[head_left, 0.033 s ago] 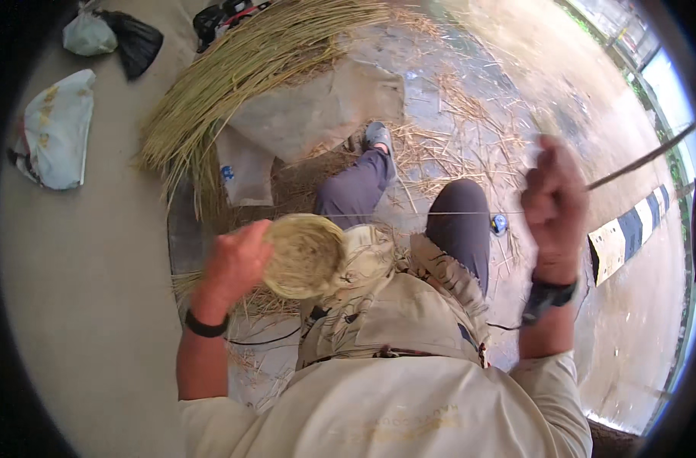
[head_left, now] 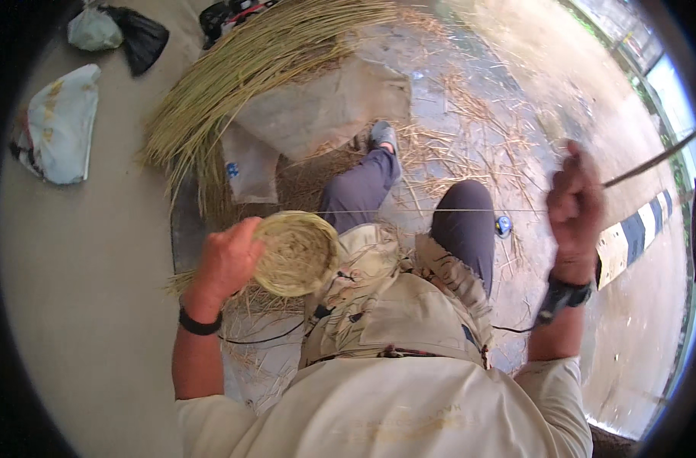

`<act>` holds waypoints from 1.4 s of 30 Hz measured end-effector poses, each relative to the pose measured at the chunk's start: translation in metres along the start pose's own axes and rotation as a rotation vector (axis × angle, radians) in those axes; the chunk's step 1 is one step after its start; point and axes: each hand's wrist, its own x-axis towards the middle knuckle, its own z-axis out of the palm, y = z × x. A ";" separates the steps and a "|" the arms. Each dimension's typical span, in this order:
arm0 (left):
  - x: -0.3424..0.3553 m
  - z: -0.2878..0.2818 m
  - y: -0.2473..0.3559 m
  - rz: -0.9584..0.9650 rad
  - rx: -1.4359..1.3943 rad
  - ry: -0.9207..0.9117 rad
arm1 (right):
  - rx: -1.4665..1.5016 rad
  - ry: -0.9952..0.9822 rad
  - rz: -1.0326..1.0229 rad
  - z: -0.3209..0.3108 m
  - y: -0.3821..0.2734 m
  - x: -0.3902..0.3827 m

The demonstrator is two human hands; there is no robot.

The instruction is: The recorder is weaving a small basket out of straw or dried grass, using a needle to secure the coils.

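Note:
A shallow round basket of pale woven straw is in my left hand, whose fingers wrap over its left rim above my lap. A thin pale cord runs taut from the basket across to my right hand, which is closed on it out at the right, slightly blurred. A dark thin rod extends up and right from behind that hand; whether my fingers hold it too I cannot tell.
Long straw stalks lie beyond my legs on pale sacking, with loose bits scattered around. Bags sit at the left. A small blue-and-black object lies by my right knee, near a striped strip.
My right hand has moved outward to the right, lengthening the span of cord. My left hand and the basket have shifted slightly left.

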 end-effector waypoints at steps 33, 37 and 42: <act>0.051 0.060 0.083 0.269 -0.333 -0.143 | -0.213 -0.619 0.584 0.044 0.117 -0.030; 0.052 0.061 0.086 0.262 -0.293 -0.194 | 0.345 -0.407 0.713 0.072 0.128 -0.014; 0.046 0.046 0.092 0.188 -0.169 -0.299 | -0.036 -0.319 0.758 0.056 0.138 -0.009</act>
